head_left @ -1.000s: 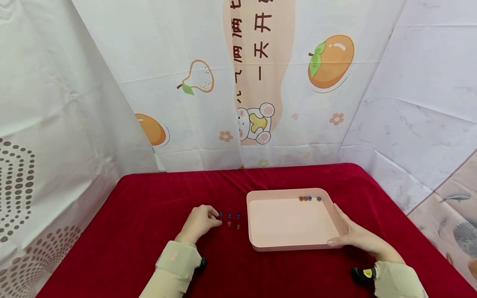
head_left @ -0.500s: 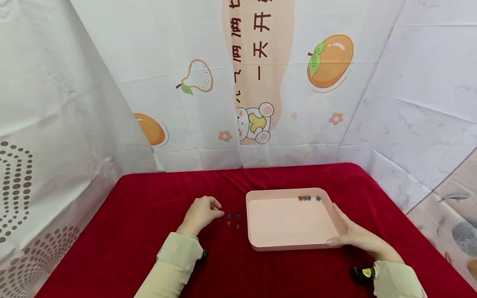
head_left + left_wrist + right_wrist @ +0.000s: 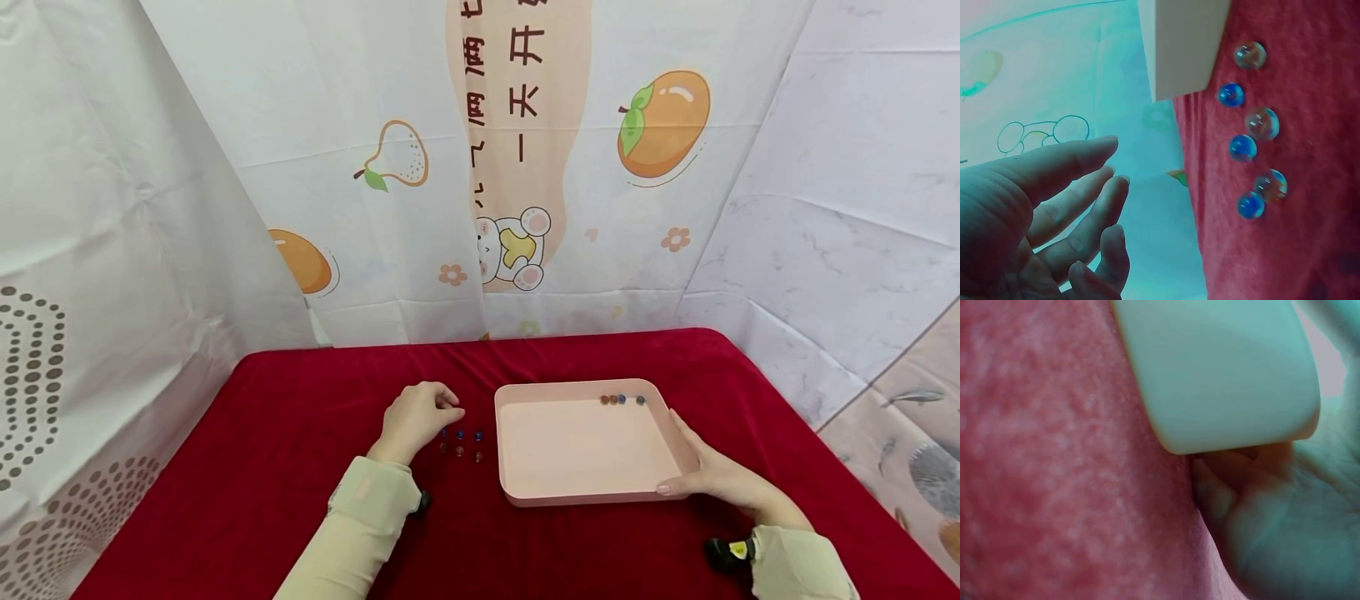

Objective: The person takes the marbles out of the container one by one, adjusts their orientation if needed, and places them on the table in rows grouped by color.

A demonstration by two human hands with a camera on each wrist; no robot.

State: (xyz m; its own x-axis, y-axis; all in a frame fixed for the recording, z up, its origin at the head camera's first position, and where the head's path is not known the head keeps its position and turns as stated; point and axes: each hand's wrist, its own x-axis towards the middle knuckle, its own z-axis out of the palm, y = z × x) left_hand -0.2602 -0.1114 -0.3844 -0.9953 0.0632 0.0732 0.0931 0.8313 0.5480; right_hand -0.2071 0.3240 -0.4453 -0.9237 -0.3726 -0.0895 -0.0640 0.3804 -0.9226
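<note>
My left hand (image 3: 416, 418) hovers just behind and left of the loose marbles, its fingers loosely bent and holding nothing. In the left wrist view, thumb and fingertips stand apart from each other. On the cloth lie a row of three blue marbles (image 3: 460, 435) and, nearer to me, a row of three clear brownish marbles (image 3: 460, 452). To their right stands a shallow pale pink tray (image 3: 577, 498). My right hand (image 3: 712, 473) grips its near right corner, thumb at the near rim and fingers along the right wall.
Inside the tray, several marbles (image 3: 622, 399), orange, blue and dark, lie along the far wall. A red velvety cloth (image 3: 300, 467) covers the table. Printed white curtains (image 3: 375, 250) hang behind it and at both sides.
My left hand has drawn off the leftmost marbles and shifted up and to the right. The leftmost blue marble shows again. My right hand and the tray stay in place.
</note>
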